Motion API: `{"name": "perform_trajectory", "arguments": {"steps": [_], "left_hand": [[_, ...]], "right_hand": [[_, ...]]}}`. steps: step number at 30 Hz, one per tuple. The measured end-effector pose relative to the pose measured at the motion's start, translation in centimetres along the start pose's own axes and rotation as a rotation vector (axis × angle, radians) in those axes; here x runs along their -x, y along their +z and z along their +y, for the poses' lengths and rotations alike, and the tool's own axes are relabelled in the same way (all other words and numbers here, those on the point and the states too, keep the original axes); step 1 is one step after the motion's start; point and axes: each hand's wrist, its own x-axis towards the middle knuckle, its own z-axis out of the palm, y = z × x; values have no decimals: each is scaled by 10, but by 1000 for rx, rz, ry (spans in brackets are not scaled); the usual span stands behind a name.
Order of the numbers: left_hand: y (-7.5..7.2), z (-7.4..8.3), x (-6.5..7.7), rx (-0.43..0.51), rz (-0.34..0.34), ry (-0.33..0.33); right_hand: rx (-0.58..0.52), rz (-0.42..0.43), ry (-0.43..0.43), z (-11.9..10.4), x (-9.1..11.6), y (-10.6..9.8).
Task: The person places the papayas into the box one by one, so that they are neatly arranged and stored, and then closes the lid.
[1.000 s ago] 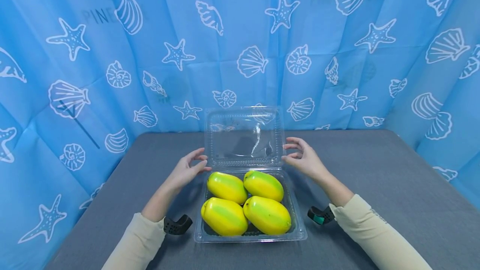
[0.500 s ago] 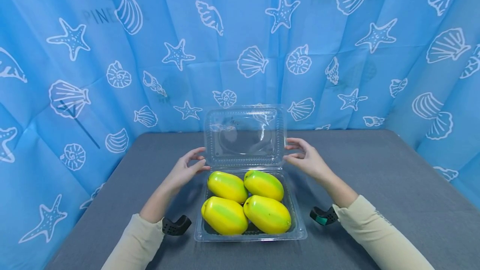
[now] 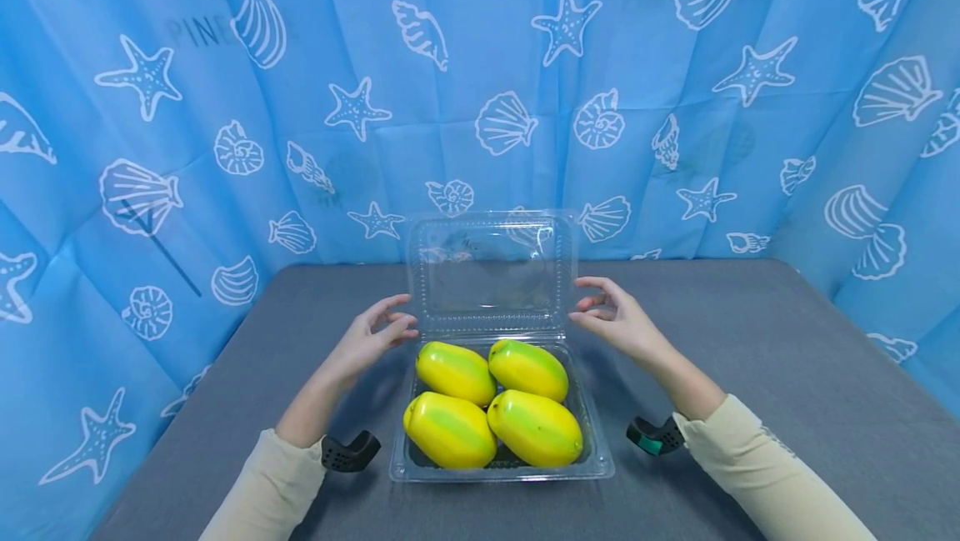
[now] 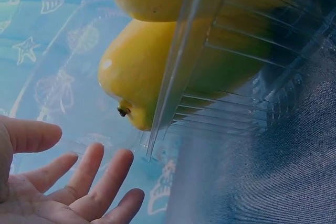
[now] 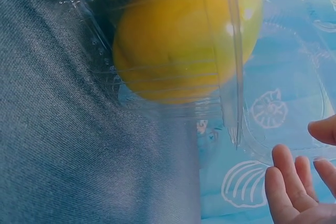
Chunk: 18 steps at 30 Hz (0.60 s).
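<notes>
A clear plastic clamshell box (image 3: 502, 474) stands on the table with its hinged lid (image 3: 491, 274) raised at the back. Several yellow-green oval fruits (image 3: 450, 431), like papayas or mangoes, lie in its base in two rows. My left hand (image 3: 367, 341) is at the left side near the hinge, its fingers loosely spread; in the left wrist view nothing is between the fingers (image 4: 107, 182). Beside the lid's right edge, my right hand (image 3: 618, 320) has relaxed fingers, with a small gap to the lid. The right wrist view shows a fruit (image 5: 178, 45) through the box wall.
A grey cloth-covered table (image 3: 750, 341) extends on both sides of the box. Behind it hangs a blue curtain (image 3: 480, 49) with white shell and starfish prints. Black wrist mounts (image 3: 351, 451) stick out from both sleeves beside the box.
My right hand has drawn slightly right, away from the lid's edge, and its forearm has shifted right. My left hand has barely moved. The lid stays raised, its angle slightly changed.
</notes>
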Motion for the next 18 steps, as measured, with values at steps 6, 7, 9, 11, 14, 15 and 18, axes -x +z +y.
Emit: {"name": "perform_trajectory", "arguments": {"steps": [6,7,9,11,14,15,18], "left_hand": [[-1,1,2,13,-19,14],[-1,1,2,15,-21,16],[-2,1,3,20,-23,20],[-2,1,4,25,-24,25],[-2,1,5,24,-29,36],[-2,1,6,24,-30,40],[-3,1,7,19,-37,53]], "right_hand": [[-18,-23,-22,2,2,-2],[-29,-26,-21,2,3,-2],[-38,-34,-26,1,4,-3],[-41,-40,-27,1,5,-3],[-58,-52,-34,1,7,-4],[-69,-57,-34,0,8,-5],[-100,-69,-35,-1,9,-5]]}}
